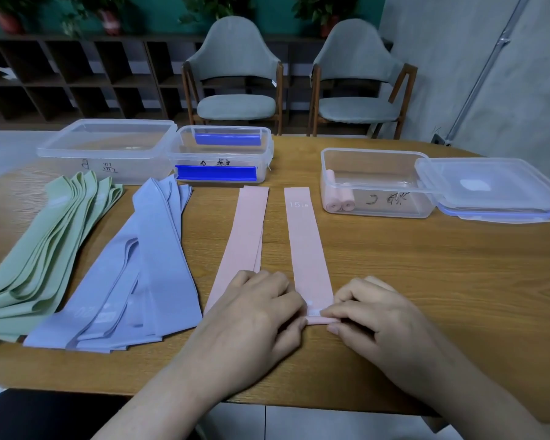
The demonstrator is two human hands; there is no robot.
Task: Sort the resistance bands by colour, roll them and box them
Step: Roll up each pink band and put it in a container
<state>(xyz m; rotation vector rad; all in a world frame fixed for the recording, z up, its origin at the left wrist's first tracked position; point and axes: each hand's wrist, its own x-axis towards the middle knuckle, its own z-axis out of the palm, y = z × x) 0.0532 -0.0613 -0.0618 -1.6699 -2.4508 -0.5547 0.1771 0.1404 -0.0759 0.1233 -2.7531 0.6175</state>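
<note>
The pink band (308, 249) marked 15 LB is laid flat on the table (426, 265), running from the near edge toward the far edge, approx. mid-table. Its near end is being turned into a small tight roll (318, 320), pinched between both hands. The left hand (251, 315) is curled w/ fingertips on the roll's left end; the right hand (372, 322) is curled w/ thumb and fingers on the roll's right end. Nothing else is held by either.

The band is judged thin, light, soft and stretchy, w/ no stiffness of its own, so the roll is likely to spring loose if let go. A hold at both ends of the roll, w/ even pressure across the width, is judged best; otherwise the roll may cone out sideways. The surface looks matte, prob. grippy rather than slick.

Just left of it, 2 more pink bands (245, 242) seem stacked, flat and unrolled. Lavender bands (140, 265) and green bands (45, 242) are fanned toward the left edge. 2 pink rolls (340, 204) are already seen in the open box (375, 182) near the far right; its lid (489, 185) rests beside it. 2 other boxes (108, 147) sit at the far left, 1 holding blue strips (216, 173).
</note>
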